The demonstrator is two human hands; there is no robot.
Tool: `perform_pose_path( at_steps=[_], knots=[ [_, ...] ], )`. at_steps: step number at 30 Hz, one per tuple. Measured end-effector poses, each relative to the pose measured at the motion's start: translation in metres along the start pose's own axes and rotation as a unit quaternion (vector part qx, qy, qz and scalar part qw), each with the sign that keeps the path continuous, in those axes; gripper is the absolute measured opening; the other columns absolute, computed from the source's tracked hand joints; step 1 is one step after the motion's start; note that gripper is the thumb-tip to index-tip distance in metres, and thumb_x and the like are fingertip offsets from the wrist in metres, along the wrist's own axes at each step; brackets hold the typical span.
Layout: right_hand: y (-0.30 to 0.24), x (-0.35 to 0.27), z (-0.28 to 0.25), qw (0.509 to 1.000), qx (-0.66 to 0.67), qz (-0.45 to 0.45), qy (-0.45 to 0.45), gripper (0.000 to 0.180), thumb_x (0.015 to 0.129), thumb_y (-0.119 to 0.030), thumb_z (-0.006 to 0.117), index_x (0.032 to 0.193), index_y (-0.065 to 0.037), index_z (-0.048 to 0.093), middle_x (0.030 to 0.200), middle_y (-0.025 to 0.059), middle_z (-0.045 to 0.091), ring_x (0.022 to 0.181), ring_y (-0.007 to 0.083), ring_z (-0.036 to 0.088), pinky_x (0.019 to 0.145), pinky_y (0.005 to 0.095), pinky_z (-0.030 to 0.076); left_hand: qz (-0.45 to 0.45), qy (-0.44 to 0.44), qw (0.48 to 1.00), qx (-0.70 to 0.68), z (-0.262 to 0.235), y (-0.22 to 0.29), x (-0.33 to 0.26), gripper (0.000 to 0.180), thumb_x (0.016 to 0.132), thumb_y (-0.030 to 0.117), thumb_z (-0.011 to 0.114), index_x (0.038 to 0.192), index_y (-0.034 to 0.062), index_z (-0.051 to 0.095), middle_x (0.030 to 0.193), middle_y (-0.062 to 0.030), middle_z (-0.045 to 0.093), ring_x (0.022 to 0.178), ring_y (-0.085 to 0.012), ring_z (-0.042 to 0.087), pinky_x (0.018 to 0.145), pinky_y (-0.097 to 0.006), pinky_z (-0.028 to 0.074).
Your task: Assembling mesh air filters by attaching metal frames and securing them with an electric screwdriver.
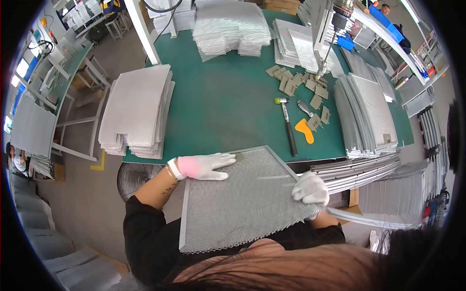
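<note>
A grey mesh filter panel (pixel 238 203) is tilted over my lap, its far corner by the green table's front edge. A metal frame strip (pixel 369 217) borders some of its sides and runs off loose to the right from the near right corner. My left hand (pixel 206 167), in a white and pink glove, lies flat on the panel's far left edge with its fingers stretched out. At the right edge my gloved right hand (pixel 310 189) has its fingers curled round the strip and the panel's edge. A small grey-beige piece (pixel 239 157) shows beside my left fingertips.
On the green table (pixel 208 106) lie a hammer (pixel 287 125), a putty knife (pixel 305 108), a yellow scraper (pixel 305 131) and several beige clips (pixel 286 80). Mesh stacks (pixel 136 104) stand left, back and right. A drill-like tool (pixel 330 48) hangs above. Metal strips (pixel 359 174) lie right.
</note>
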State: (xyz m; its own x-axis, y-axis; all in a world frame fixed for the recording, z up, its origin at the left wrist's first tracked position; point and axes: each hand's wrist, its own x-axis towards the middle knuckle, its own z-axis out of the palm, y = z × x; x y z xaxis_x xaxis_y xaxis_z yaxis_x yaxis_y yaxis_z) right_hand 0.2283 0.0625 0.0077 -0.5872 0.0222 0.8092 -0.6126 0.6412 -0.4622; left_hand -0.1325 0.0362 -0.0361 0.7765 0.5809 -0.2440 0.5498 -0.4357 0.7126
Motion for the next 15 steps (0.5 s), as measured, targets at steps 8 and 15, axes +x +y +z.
perform_pose_path(
  at_steps=[8,15],
  knots=[
    [0.040,0.072,-0.026,0.944,-0.126,0.130,0.277,0.020,0.093,-0.020,0.067,0.086,-0.001,0.063,0.072,0.0127,0.066,0.060,0.0223,0.060,0.056,0.0326,0.050,0.309,0.451,0.825,-0.144,-0.030,0.076,-0.074,0.037,0.086,0.032,0.071,0.086,-0.0054,0.068,0.085,-0.0202,0.069,0.075,-0.0307,0.069,0.068,-0.041,0.053],
    [0.045,0.066,-0.020,0.956,-0.042,0.092,0.274,0.010,0.091,-0.012,0.067,0.090,-0.003,0.062,0.075,0.0134,0.068,0.063,0.0231,0.063,0.057,0.0326,0.051,0.261,0.582,0.768,-0.057,-0.021,0.073,-0.058,0.026,0.088,0.017,0.066,0.068,0.0030,0.060,0.057,-0.0071,0.060,0.050,-0.0212,0.060,0.050,-0.032,0.042]
  ],
)
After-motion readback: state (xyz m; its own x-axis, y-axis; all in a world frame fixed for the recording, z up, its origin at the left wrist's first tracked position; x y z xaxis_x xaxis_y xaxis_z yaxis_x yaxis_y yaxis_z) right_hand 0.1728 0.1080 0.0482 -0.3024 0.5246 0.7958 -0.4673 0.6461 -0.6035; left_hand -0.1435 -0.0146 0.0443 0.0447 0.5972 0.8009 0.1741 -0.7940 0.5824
